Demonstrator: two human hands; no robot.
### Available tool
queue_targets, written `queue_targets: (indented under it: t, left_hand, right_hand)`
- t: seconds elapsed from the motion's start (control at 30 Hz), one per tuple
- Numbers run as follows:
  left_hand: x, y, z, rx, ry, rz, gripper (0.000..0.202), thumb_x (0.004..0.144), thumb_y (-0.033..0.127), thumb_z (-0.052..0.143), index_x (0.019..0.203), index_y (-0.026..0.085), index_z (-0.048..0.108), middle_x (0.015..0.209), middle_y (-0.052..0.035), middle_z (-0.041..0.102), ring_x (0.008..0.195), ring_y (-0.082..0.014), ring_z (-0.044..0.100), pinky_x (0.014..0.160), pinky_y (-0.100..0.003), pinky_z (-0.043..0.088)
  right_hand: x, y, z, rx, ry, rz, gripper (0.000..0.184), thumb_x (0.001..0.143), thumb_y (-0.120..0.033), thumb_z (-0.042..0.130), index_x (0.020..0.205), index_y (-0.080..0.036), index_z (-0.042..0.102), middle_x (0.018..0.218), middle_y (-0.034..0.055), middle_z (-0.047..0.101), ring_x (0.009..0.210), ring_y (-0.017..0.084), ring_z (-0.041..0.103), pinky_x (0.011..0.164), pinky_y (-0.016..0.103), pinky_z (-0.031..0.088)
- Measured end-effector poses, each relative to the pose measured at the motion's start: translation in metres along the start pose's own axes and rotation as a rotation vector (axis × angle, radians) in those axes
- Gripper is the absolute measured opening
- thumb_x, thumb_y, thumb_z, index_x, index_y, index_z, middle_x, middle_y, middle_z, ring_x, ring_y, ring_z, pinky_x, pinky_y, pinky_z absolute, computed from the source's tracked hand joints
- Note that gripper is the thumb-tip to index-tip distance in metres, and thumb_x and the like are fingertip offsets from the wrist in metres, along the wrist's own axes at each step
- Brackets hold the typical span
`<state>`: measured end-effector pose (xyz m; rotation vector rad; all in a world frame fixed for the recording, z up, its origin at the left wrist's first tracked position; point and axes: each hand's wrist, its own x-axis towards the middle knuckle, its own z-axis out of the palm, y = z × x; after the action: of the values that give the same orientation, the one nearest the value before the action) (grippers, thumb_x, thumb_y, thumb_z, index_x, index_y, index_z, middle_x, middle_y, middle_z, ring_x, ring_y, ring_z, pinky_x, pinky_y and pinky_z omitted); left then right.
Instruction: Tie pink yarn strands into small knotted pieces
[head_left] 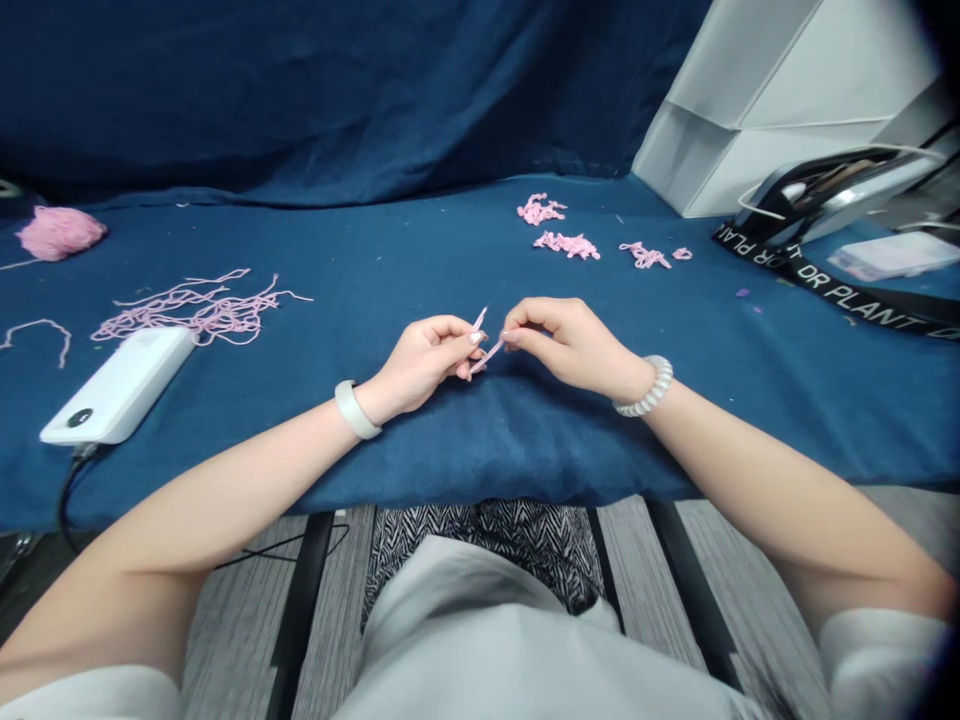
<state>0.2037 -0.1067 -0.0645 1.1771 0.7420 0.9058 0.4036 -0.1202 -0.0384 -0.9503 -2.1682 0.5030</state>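
Dead centre on the blue-draped desk (450, 250), a short pink yarn strand (486, 350), thin and kinked, one tip poking toward 12 o'clock. Left hand (424, 362) sits at its 9 o'clock, fingers curled, grip pinched shut on the strand's near end. Right hand (574, 345), at 3 o'clock, thumb and forefinger nipping the other end, wrist resting down.
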Motion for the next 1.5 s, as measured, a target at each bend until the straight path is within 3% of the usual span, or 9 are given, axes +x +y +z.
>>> queue_targets:
  t: [0.37,0.7,1.5]
  left_hand:
    - [-0.004,0.004,0.003,0.019,-0.041,-0.063,0.033,0.064,0.035,0.08,0.077,0.009,0.064,0.048,0.0036,0.055,0.042,-0.0039,0.049,0.056,-0.025,0.059]
    - [-0.003,0.0,-0.003,0.173,-0.149,-0.04,0.028,0.071,0.036,0.074,0.08,0.01,0.07,0.076,-0.0068,0.071,0.044,-0.0038,0.053,0.047,-0.016,0.049]
    - [-0.007,0.005,0.004,0.335,-0.172,-0.028,0.027,0.076,0.036,0.067,0.078,0.009,0.064,0.063,-0.002,0.064,0.043,-0.0035,0.051,0.046,-0.015,0.045]
  right_hand:
    - [-0.001,0.0,0.004,0.039,0.094,-0.031,0.018,0.085,-0.028,0.061,0.075,-0.013,0.064,0.072,0.0021,0.065,0.065,0.01,0.056,0.063,0.023,0.042]
    - [-0.002,-0.002,0.007,0.027,0.096,-0.005,0.019,0.084,-0.029,0.061,0.073,-0.014,0.065,0.073,0.0027,0.067,0.066,0.012,0.059,0.064,0.024,0.043]
    - [-0.002,-0.002,0.01,0.015,0.11,-0.051,0.015,0.084,-0.024,0.061,0.072,-0.015,0.063,0.073,0.0026,0.066,0.067,0.012,0.059,0.066,0.025,0.044]
